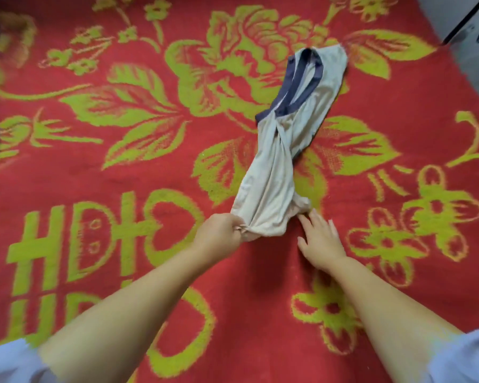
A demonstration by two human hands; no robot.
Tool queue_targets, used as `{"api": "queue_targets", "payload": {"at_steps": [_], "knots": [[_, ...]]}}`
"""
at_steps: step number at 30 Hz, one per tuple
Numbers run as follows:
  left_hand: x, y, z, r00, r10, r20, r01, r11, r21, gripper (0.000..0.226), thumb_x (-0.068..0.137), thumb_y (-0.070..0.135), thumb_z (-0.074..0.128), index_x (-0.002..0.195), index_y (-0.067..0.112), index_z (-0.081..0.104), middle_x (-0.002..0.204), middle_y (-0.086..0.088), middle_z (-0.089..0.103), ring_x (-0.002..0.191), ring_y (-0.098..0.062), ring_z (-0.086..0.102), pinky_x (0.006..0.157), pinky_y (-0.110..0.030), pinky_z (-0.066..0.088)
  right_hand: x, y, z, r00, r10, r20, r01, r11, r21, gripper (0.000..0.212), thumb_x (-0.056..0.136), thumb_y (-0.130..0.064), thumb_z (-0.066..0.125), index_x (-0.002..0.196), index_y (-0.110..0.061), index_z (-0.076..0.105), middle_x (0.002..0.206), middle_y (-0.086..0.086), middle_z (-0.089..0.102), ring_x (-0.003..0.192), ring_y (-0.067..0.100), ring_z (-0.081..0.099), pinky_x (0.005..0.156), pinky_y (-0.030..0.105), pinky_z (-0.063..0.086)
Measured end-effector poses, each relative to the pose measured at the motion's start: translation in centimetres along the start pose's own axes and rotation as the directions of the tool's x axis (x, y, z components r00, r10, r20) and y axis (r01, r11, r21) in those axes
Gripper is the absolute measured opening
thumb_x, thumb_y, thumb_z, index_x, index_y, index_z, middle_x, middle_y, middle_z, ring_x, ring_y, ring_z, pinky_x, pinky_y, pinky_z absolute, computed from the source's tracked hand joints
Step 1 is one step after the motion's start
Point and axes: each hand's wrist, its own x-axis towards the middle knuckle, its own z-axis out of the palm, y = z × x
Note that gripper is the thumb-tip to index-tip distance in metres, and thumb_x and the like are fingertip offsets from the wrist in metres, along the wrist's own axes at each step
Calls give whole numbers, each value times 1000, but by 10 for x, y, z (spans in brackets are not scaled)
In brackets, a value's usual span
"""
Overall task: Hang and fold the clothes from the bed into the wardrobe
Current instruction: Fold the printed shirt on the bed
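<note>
Your twisted beige vest with navy trim (285, 139) runs from lower centre to upper right; your left hand (219, 230) pinches its hem, your right hand (320, 241) lies flat, fingers apart.

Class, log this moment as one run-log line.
stage: spreading shirt | left hand: grips hem of twisted beige shirt | right hand: open, fingertips at hem | surface: red floral bedspread

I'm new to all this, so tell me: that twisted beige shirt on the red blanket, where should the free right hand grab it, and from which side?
Probably the loose hem corner of the beige shirt, just beyond the right hand, coming from the near right. The left hand already pinches the other hem corner, and the body is twisted, so pulling both corners apart should flatten it.
</note>
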Motion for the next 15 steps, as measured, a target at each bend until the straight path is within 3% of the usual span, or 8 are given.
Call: {"api": "queue_targets", "payload": {"at_steps": [2,4,5,7,8,11,15], "knots": [[-37,2,-23,997,-75,-28,67,972,-225,23,60,25,35,53,21,56,54,-5,47,62,-24,49,53,-32,30,-18,-21,-34,988,19,154,-53,973,223,62,91,-29,51,146,-17,28,151,9,30,139,27,31,112,42,29],[-68,16,-52,990,-130,-46,101,909,-404,19,56,22,34,43,22,47,44,4,31,49,-12,32,49,-30,22,-42,-48,-68,993,-37,112,-20,882,470,74,78,-33,57,145,-20,28,138,11,44,128,30,44,101,40,41],[-82,25,-69,990,-133,-44,96,876,-473,21,55,21,35,41,23,50,40,7,30,45,-7,29,47,-28,21,-53,-65,-86,995,-68,74,20,851,524,81,73,-31,59,146,-23,24,140,11,41,128,30,43,101,40,41],[-110,46,-109,995,-86,-46,42,810,-585,21,54,18,36,40,21,52,37,11,31,40,-4,28,45,-25,22,-76,-102,-122,993,-118,4,103,886,452,83,76,-11,58,149,-23,23,148,10,30,133,28,36,105,38,37],[-124,57,-131,996,-48,-70,-7,776,-631,18,54,16,37,41,18,50,38,12,31,39,-3,28,44,-23,21,-86,-120,-143,986,-162,-42,166,901,401,71,79,-5,55,145,-18,34,144,12,37,132,29,40,104,36,38],[-164,74,-205,969,-15,-245,-163,709,-686,13,61,15,42,49,20,47,41,15,34,39,-2,29,42,-21,21,-117,-166,-215,954,-259,-152,295,901,317,31,90,-12,51,119,-13,58,114,7,64,109,26,58,83,34,45],[-207,63,-293,915,-49,-401,-255,699,-668,24,69,17,44,78,16,66,55,7,51,45,-5,43,43,-17,30,-161,-204,-313,888,-319,-330,418,859,295,24,93,-31,50,108,-18,63,106,1,67,99,23,60,74,31,41]]}}
